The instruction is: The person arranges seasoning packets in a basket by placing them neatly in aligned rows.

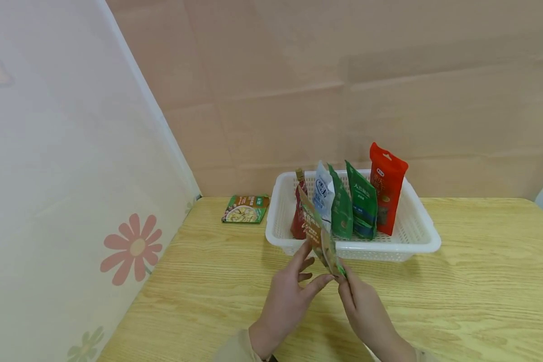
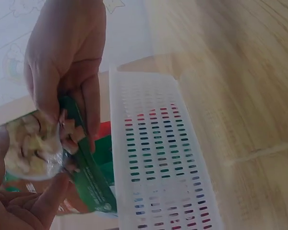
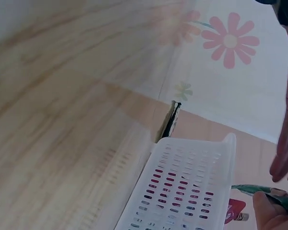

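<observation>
My right hand point(image 1: 366, 306) pinches the lower end of a flat green and orange-brown seasoning packet point(image 1: 317, 236) with a food picture. The packet stands tilted before the white basket's front, overlapping its rim in the head view. On its left side, my left hand point(image 1: 287, 291) touches it with fairly straight fingers; thumb and index finger are spread. In the left wrist view the food picture on the packet point(image 2: 33, 143) faces the left hand point(image 2: 19, 206), and the right hand point(image 2: 62, 62) grips its green end. A similar packet point(image 1: 246, 209) lies left of the basket.
The white perforated basket point(image 1: 389, 247) stands near the back wall. Upright in it are a red container with a capped neck point(image 1: 298, 216), a white pouch point(image 1: 323, 193), green pouches point(image 1: 364, 201) and a tall red bag point(image 1: 387, 188). A flowered wall covering point(image 1: 95, 151) borders the left.
</observation>
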Action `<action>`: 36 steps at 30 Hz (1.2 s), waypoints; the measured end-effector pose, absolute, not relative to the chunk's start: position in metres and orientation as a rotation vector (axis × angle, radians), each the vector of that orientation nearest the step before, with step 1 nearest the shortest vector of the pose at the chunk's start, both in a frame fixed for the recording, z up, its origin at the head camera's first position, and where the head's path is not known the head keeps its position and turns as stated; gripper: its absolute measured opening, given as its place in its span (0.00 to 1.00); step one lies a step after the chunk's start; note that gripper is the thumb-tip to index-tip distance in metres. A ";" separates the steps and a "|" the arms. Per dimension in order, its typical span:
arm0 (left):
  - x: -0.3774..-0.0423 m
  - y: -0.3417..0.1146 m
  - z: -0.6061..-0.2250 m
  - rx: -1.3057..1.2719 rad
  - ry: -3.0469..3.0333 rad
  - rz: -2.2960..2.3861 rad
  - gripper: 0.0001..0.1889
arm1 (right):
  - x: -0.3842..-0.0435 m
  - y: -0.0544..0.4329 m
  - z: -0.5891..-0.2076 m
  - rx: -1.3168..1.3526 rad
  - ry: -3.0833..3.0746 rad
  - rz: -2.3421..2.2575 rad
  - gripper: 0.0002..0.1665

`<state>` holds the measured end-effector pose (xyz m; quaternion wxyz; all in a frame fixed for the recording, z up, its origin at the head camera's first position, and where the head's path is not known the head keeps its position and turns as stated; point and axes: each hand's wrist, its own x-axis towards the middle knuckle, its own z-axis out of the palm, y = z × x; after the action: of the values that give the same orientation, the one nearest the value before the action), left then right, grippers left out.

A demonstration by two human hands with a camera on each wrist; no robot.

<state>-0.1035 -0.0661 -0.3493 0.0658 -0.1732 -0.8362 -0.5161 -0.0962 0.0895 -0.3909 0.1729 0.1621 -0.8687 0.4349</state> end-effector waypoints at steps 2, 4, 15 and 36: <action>-0.107 -0.067 -0.351 -0.465 -2.552 -1.548 0.36 | -0.098 0.091 -0.390 0.448 -2.441 1.282 0.19; -0.111 -0.069 -0.354 -0.403 -2.580 -1.543 0.33 | -0.099 0.093 -0.388 0.433 -2.415 1.325 0.18; -0.131 -0.082 -0.373 -0.265 -2.569 -1.674 0.27 | -0.100 0.098 -0.394 0.365 -2.310 1.629 0.19; -0.148 -0.093 -0.377 -0.179 -2.182 -2.533 0.21 | -0.100 0.108 -0.400 0.815 -2.076 1.915 0.19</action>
<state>-0.1480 -0.0928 -0.3768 -0.1030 -0.0532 -0.6482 -0.7526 -0.0997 0.1081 -0.4002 0.1008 0.2757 -0.7027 0.6481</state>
